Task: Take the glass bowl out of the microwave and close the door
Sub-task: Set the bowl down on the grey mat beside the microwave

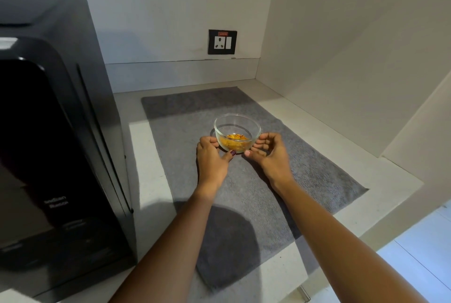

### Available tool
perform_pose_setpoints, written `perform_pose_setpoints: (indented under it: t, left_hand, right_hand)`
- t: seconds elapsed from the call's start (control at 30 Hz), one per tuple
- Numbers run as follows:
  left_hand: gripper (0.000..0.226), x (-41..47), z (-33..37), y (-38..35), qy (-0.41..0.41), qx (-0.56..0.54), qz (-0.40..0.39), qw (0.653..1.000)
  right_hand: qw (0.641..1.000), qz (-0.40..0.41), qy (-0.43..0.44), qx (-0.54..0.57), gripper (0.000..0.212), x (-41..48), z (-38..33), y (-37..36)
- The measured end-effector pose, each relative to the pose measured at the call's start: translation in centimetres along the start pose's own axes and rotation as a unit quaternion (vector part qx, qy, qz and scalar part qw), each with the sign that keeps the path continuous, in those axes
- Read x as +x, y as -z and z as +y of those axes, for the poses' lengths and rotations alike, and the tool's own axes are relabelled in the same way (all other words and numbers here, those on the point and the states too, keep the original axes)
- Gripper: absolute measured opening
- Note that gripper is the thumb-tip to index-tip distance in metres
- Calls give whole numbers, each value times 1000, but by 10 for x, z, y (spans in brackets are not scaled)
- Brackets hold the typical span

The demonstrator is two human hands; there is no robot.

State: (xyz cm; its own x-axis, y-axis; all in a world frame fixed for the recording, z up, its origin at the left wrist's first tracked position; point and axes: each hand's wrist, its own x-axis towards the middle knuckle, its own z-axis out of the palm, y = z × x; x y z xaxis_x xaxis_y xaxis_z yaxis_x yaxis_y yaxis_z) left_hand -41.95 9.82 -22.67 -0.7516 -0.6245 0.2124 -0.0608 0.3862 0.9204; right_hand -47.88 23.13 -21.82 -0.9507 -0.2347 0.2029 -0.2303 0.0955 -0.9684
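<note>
A small clear glass bowl (237,132) with yellow-orange food in its bottom rests on a grey mat (305,176) in the middle of the counter. My left hand (211,158) cups the bowl's left side, thumb against its front. My right hand (269,154) cups its right side, fingers curled at the wall. The black microwave (56,132) stands at the left, its glossy door facing me and lying flat against its front.
A pale counter (380,178) runs to a corner, with walls behind and at the right. A black-framed wall socket (222,42) sits above the backsplash. The counter's front edge drops to a light floor (424,249) at the lower right.
</note>
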Motion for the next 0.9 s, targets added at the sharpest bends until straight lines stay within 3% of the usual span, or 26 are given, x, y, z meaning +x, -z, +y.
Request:
perform_pose_setpoints:
  t: [0.17,0.33,0.57,0.73,0.83,0.9]
  left_hand:
    - [57,-18,2,5,-8,38,-34,999]
    - [66,-43,5,19,-13,80,-74,994]
    - [56,-85,13,49,-119,127,-55,983]
    - [51,-115,50,91,-180,85,-52,979]
    - [48,-141,76,127,-249,100,-5,963]
    - [48,-158,92,149,-246,80,-2,966]
  right_hand:
    - [996,26,-10,-89,54,-15,-7,-5]
    - [978,60,37,-194,50,-52,-17,-16]
    - [952,91,162,-243,42,-109,-54,-25]
    - [923,116,270,-248,48,-140,-105,-27]
    - [905,127,335,-230,50,-161,-137,-31]
    - [895,128,373,-209,48,-177,-158,-37]
